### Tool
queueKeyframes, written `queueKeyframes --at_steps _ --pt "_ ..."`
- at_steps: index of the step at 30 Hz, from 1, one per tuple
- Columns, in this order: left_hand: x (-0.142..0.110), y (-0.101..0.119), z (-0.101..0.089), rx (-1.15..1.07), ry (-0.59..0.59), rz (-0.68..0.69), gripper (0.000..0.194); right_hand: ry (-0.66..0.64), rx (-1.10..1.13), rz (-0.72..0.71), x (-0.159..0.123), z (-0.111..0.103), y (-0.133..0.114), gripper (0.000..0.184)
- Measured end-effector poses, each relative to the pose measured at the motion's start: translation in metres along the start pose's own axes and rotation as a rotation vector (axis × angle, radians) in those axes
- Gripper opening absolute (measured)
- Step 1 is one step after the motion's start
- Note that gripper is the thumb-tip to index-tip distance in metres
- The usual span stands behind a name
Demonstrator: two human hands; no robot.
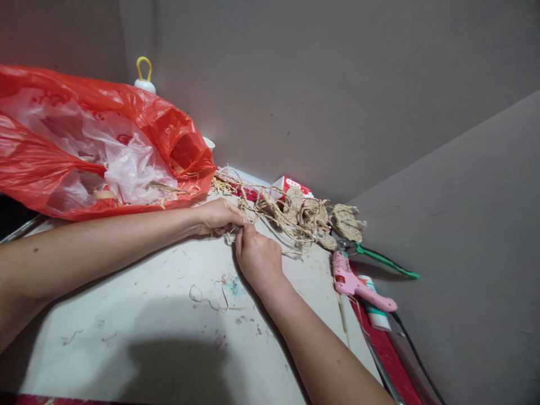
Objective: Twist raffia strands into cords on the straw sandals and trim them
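Note:
Both hands meet at the far side of the white board, fingertips pinched close together. My left hand point(220, 216) is closed on a thin straw cord point(253, 216), most of it hidden by the fingers. Touching it from the right, my right hand point(259, 254) is closed on the same cord, its knuckles toward me. Beyond the hands, a tangle of twisted straw cord point(291, 229) runs into several flat woven straw pieces point(312, 212). Loose straw fibres point(217, 306) lie on the board nearer to me.
A red plastic bag point(169, 121) holding clear plastic and straw fills the left. At right lie green-handled pliers point(388, 261), a pink glue gun point(352, 286) and a white-and-green tube point(377, 316). A red-and-white box point(291, 184) stands by the grey wall point(329, 95).

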State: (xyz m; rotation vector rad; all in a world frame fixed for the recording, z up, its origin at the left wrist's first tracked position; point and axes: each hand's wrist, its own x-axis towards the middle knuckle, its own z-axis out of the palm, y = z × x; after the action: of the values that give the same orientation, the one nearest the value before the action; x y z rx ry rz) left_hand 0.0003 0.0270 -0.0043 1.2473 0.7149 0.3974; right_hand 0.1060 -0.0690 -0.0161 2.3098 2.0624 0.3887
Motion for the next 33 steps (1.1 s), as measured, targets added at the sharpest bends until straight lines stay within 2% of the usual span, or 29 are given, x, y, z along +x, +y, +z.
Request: queueKeyframes --at_steps 7,15,18,20,22,23,25,26,28,33 --pt "0.0 -0.005 0.005 0.052 0.071 0.029 0.017 -0.003 -0.012 -0.043 -0.002 -0.002 -0.002 0.028" --pt "0.0 -0.011 0.01 0.138 0.101 0.078 0.022 0.028 0.035 -0.198 -0.01 -0.004 -0.01 0.029" --pt "0.0 -0.01 0.008 0.159 0.08 0.069 0.023 0.015 0.175 -0.296 -0.017 -0.013 -0.01 0.026" --pt "-0.002 -0.006 0.005 0.154 0.064 0.042 0.024 0.016 0.403 -0.327 -0.02 -0.025 -0.004 0.027" --pt "-0.004 -0.001 0.003 0.146 0.043 0.013 0.025 0.101 0.712 -0.236 -0.021 -0.037 0.006 0.034" --pt "-0.004 0.001 0.002 0.145 0.031 0.001 0.025 0.187 0.858 -0.134 -0.02 -0.043 0.012 0.036" --pt "-0.005 0.004 0.001 0.149 0.009 -0.011 0.026 0.321 1.075 0.068 -0.015 -0.048 0.023 0.032" --pt "-0.005 0.005 0.001 0.151 0.0 -0.009 0.026 0.337 1.156 0.14 -0.011 -0.046 0.027 0.028" --pt "-0.003 0.004 0.0 0.14 -0.003 0.003 0.024 0.25 1.238 0.213 -0.003 -0.036 0.032 0.021" --pt "0.002 -0.002 -0.002 0.106 -0.026 0.045 0.019 -0.169 1.327 0.211 0.013 -0.002 0.03 0.028"
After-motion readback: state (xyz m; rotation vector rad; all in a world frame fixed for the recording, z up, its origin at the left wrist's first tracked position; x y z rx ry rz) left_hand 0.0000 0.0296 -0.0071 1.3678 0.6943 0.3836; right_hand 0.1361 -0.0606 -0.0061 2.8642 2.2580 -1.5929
